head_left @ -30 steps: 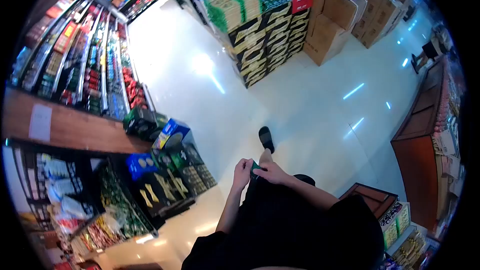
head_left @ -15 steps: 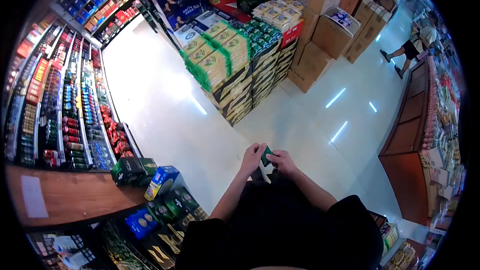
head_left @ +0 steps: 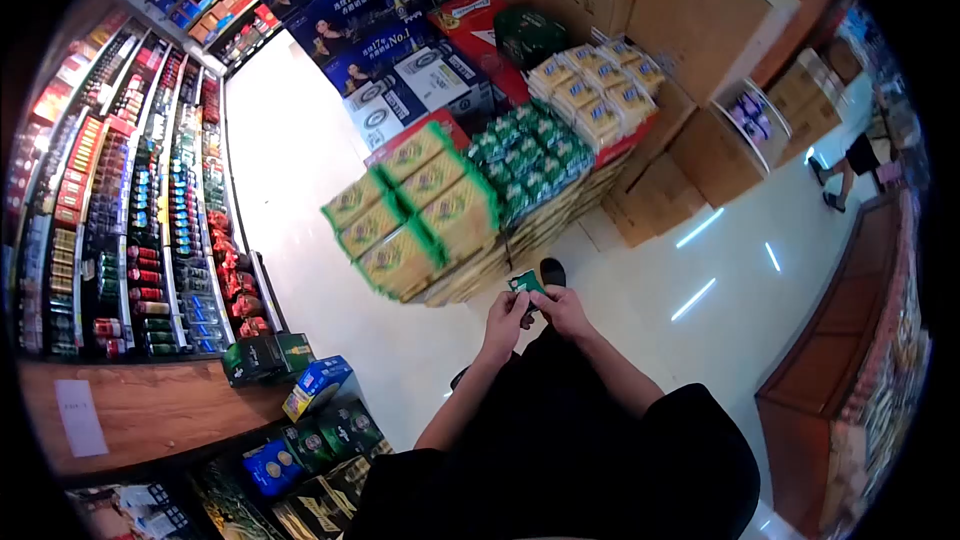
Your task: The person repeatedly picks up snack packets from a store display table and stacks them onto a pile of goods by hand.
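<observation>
A small green packet (head_left: pixel 524 281) is held up in front of my body, its kind not clear at this size. My left hand (head_left: pixel 505 319) grips its lower left edge, thumb on top. My right hand (head_left: pixel 563 310) pinches its right side, so the fingers of both hands nearly meet. Just beyond the packet stands a display stack with green-edged yellow packs (head_left: pixel 425 195) and a block of green cans (head_left: pixel 530 155) on top.
White-and-yellow packs (head_left: pixel 597 90), blue printed cartons (head_left: pixel 350 10) and brown cardboard boxes (head_left: pixel 665 190) pile up ahead. Shelves of cans and bottles (head_left: pixel 150 210) line the left. A wooden counter (head_left: pixel 835 320) runs along the right, with another person (head_left: pixel 858 155) near its far end.
The view has moved closer to the display stack. The green packet now shows more of its face above my fingers. The other person appears farther right.
</observation>
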{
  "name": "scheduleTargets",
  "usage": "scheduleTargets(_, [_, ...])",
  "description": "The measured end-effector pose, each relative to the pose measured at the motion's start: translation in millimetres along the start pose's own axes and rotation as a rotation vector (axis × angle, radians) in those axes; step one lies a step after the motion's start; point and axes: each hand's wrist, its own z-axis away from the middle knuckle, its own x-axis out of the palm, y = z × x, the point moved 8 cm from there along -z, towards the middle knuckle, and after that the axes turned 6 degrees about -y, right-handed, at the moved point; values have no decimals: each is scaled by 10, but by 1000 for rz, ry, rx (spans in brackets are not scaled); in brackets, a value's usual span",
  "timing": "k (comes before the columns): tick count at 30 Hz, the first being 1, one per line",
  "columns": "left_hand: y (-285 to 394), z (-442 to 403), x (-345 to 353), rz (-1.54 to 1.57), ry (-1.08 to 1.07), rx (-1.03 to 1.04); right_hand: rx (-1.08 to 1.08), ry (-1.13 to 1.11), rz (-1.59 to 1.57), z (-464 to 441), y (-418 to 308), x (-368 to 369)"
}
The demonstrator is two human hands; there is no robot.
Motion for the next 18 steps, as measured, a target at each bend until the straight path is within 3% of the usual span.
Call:
scheduleTargets(8, [695, -1504, 539, -3, 180, 74, 125, 51, 235, -1147, -671, -1204])
scheduleTargets(11, [776, -1936, 548, -6, 218, 73, 102, 94, 267, -1502, -800, -1448])
scheduleTargets(14, [960, -2102, 556, -59, 321, 13, -35, 143, 334, -1689, -1368, -1529])
scheduleTargets(18, [1105, -2272, 544, -82, 385, -23, -102, 131, 518, -2002, -1416, -1574])
